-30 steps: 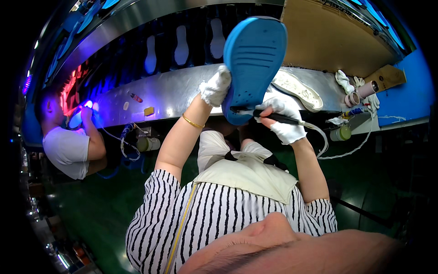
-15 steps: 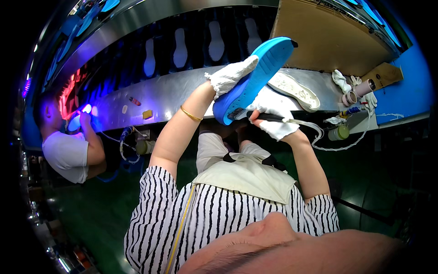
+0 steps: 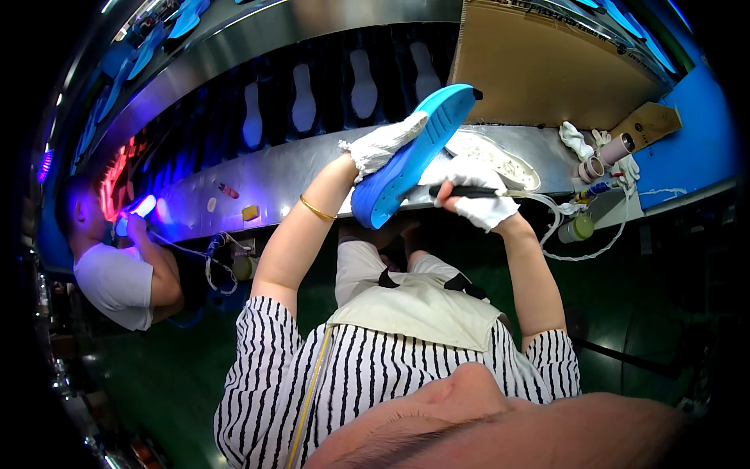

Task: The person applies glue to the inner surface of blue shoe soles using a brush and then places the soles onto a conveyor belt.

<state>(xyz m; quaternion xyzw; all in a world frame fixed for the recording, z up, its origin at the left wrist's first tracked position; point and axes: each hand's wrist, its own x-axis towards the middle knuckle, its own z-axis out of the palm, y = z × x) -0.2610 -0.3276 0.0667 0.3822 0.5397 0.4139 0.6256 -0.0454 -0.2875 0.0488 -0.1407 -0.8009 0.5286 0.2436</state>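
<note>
A long blue shoe sole [image 3: 418,148] is held up slantwise over the front of the metal bench, its heel end toward me. My left hand [image 3: 387,146], in a white glove, is closed around its left edge. In my right hand [image 3: 483,205], also in a white glove with bare fingertips showing, is a black pen-shaped tool [image 3: 467,191] with a pale tube running from its rear end. The tool's tip points at the sole's lower part, a small gap apart. Behind my right hand a white shoe sole [image 3: 513,170] lies on the bench, partly hidden.
Behind the metal bench [image 3: 289,168] grey sole shapes [image 3: 364,86] stand in a dark row. A cardboard sheet [image 3: 539,70] rises at back right. Cups [image 3: 617,147], white gloves and a greenish jar [image 3: 578,228] are at right. At left another person [image 3: 117,273] works under purple light.
The blue sole and my left hand have shifted slightly left and toward me. The black tool now stands a little apart from the sole's lower part and lies flatter.
</note>
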